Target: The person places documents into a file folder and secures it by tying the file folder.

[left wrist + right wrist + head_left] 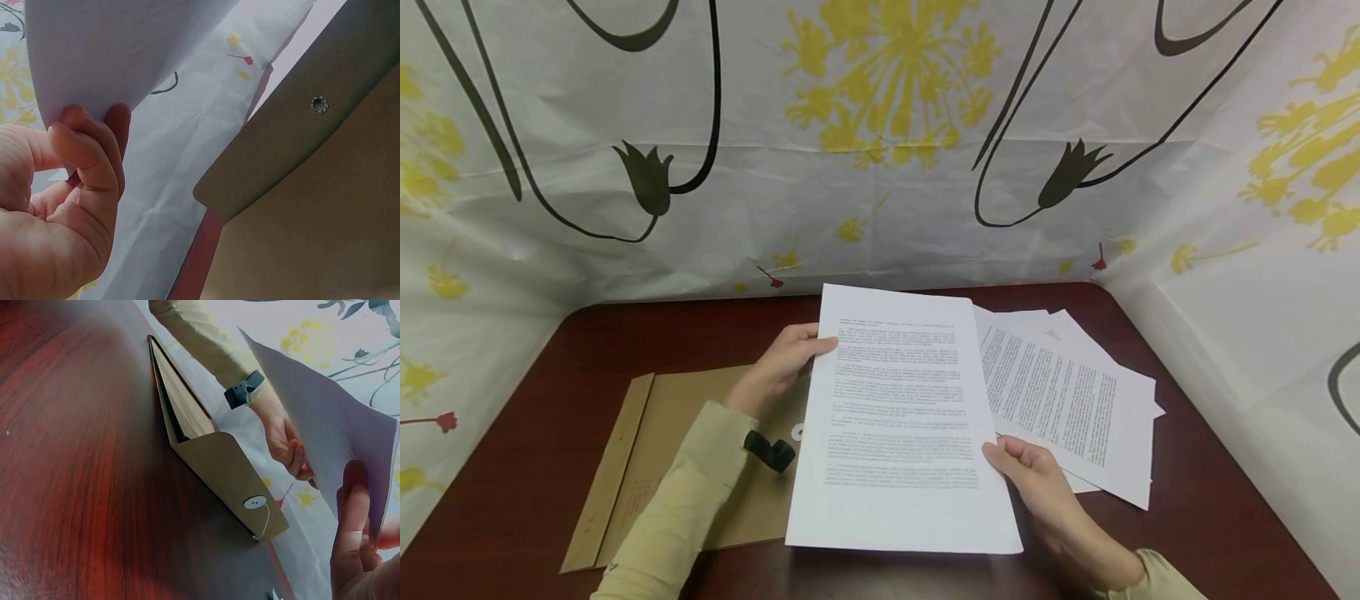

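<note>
Both hands hold a printed sheet of paper (895, 400) up above the table, tilted toward the head camera; whether it is one sheet or a thin stack I cannot tell. My left hand (781, 364) pinches its upper left edge, thumb on the printed face and fingers curled behind it (87, 181). Lower on the right edge, my right hand (1033, 475) pinches it the same way. Under the left forearm lies a brown kraft document envelope (681, 454), its flap standing partly raised in the right wrist view, with a white button (254, 502) and string. The paper covers its right part.
Several printed sheets (1067, 392) lie fanned out on the right of the dark red wooden table (1217, 517). A patterned white cloth (880, 217) hangs behind the table and along its sides. A black device (769, 450) is strapped to the left wrist.
</note>
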The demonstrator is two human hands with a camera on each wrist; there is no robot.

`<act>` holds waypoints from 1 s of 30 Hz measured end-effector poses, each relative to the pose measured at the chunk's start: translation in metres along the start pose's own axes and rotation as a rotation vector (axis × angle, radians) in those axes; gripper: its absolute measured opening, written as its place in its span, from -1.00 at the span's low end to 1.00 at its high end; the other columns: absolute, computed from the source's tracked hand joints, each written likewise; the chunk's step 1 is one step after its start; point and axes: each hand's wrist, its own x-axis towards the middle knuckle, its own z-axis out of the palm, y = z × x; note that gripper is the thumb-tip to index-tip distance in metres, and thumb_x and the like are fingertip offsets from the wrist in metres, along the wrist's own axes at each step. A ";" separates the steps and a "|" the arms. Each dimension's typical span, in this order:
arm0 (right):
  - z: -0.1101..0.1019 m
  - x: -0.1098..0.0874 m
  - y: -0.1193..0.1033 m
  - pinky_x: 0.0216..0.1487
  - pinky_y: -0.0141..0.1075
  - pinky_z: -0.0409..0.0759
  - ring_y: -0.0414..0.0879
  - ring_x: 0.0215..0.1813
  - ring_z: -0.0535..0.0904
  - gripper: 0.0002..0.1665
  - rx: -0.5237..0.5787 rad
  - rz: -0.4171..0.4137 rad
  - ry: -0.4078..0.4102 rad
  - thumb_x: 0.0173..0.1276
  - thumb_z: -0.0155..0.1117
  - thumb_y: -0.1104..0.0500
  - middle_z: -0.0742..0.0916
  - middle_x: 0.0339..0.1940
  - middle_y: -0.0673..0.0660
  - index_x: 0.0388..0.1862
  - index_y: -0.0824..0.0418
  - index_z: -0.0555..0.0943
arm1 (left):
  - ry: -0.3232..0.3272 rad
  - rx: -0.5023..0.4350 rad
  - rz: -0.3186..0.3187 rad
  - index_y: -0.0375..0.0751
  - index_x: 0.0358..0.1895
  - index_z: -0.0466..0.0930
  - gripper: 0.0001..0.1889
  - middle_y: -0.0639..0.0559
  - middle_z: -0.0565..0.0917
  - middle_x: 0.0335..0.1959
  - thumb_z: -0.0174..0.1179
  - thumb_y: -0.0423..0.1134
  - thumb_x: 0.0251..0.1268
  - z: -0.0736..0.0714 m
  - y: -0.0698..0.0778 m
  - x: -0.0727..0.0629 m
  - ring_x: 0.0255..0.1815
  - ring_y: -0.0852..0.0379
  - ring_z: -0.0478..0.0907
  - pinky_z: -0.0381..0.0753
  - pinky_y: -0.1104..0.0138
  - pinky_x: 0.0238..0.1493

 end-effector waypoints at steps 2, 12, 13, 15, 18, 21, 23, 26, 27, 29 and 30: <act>-0.001 -0.001 0.001 -0.42 -0.30 0.60 -0.10 -0.40 0.65 -0.69 0.004 -0.012 -0.049 0.41 0.07 0.10 0.72 -0.38 0.08 -0.29 0.37 0.52 | -0.010 -0.003 -0.016 -0.53 0.13 0.39 -0.64 -0.06 0.68 -0.25 0.01 -0.35 0.37 0.000 0.001 0.000 -0.40 0.15 0.65 0.59 0.39 -0.41; -0.008 0.006 -0.001 -0.55 -0.37 0.55 -0.16 -0.60 0.60 -0.89 0.170 -0.162 -0.139 0.40 -0.02 0.25 0.65 -0.59 0.03 -0.29 0.17 0.48 | -0.154 0.059 -0.122 -0.54 -0.01 0.48 -0.70 -0.02 0.68 -0.43 0.08 -0.36 0.30 -0.002 0.004 0.005 -0.51 0.16 0.62 0.57 0.37 -0.47; -0.010 0.009 -0.004 -0.54 -0.36 0.56 -0.15 -0.59 0.60 -0.91 0.167 -0.175 -0.093 0.41 -0.01 0.25 0.66 -0.57 0.03 -0.23 0.20 0.47 | -0.181 0.074 -0.128 -0.54 -0.02 0.49 -0.71 -0.03 0.68 -0.43 0.09 -0.36 0.30 -0.002 0.003 0.006 -0.51 0.15 0.62 0.58 0.37 -0.47; -0.016 0.019 -0.013 -0.50 -0.33 0.58 -0.14 -0.56 0.61 -0.84 0.114 -0.199 0.002 0.41 0.02 0.21 0.66 -0.53 0.02 -0.11 0.27 0.45 | -0.231 0.106 -0.140 -0.53 -0.04 0.50 -0.71 -0.07 0.69 -0.41 0.10 -0.36 0.29 -0.001 0.004 0.006 -0.50 0.14 0.63 0.59 0.37 -0.45; -0.027 0.035 -0.026 -0.39 -0.30 0.61 -0.16 -0.40 0.63 -0.58 -0.039 -0.207 0.085 0.41 0.09 0.11 0.68 -0.29 0.08 0.08 0.40 0.43 | -0.331 0.136 -0.149 -0.54 -0.04 0.51 -0.71 -0.11 0.69 -0.36 0.11 -0.36 0.28 0.001 0.004 0.005 -0.47 0.11 0.65 0.61 0.36 -0.42; -0.036 0.047 -0.036 -0.27 -0.31 0.59 -0.17 -0.26 0.59 -0.46 -0.211 -0.194 0.056 0.37 0.14 0.02 0.67 -0.12 0.08 0.14 0.41 0.47 | -0.414 0.164 -0.157 -0.53 -0.07 0.54 -0.73 -0.13 0.69 -0.36 0.12 -0.37 0.26 0.006 0.004 0.006 -0.48 0.10 0.65 0.61 0.36 -0.42; -0.039 0.052 -0.041 -0.27 -0.31 0.55 -0.17 -0.28 0.56 -0.48 -0.279 -0.177 -0.012 0.33 0.19 0.02 0.68 -0.16 0.09 0.08 0.40 0.54 | -0.459 0.177 -0.166 -0.51 -0.09 0.56 -0.75 -0.13 0.69 -0.37 0.12 -0.37 0.25 0.009 0.004 0.007 -0.48 0.09 0.65 0.62 0.35 -0.42; -0.039 0.057 -0.043 -0.32 -0.31 0.54 -0.15 -0.34 0.57 -0.55 -0.324 -0.164 -0.140 0.32 0.21 0.07 0.72 -0.27 0.09 0.00 0.43 0.58 | -0.501 0.201 -0.166 -0.49 -0.12 0.58 -0.75 -0.13 0.69 -0.37 0.14 -0.35 0.24 0.013 0.004 0.008 -0.48 0.09 0.65 0.62 0.36 -0.42; -0.039 0.058 -0.043 -0.35 -0.31 0.56 -0.15 -0.38 0.58 -0.57 -0.321 -0.156 -0.178 0.32 0.21 0.10 0.72 -0.31 0.10 -0.02 0.44 0.59 | -0.514 0.204 -0.166 -0.49 -0.12 0.58 -0.75 -0.13 0.69 -0.36 0.15 -0.35 0.23 0.015 0.004 0.008 -0.48 0.09 0.65 0.62 0.36 -0.42; -0.038 0.059 -0.042 -0.42 -0.32 0.58 -0.14 -0.43 0.61 -0.60 -0.305 -0.146 -0.239 0.32 0.20 0.14 0.73 -0.36 0.12 -0.05 0.47 0.59 | -0.537 0.207 -0.165 -0.49 -0.12 0.58 -0.75 -0.14 0.70 -0.35 0.15 -0.34 0.23 0.017 0.004 0.008 -0.47 0.09 0.65 0.62 0.35 -0.41; -0.037 0.059 -0.041 -0.43 -0.31 0.60 -0.12 -0.43 0.63 -0.61 -0.293 -0.143 -0.266 0.33 0.19 0.16 0.73 -0.36 0.12 -0.05 0.49 0.59 | -0.544 0.207 -0.163 -0.49 -0.12 0.59 -0.75 -0.14 0.70 -0.34 0.15 -0.34 0.23 0.018 0.005 0.008 -0.46 0.09 0.65 0.62 0.35 -0.41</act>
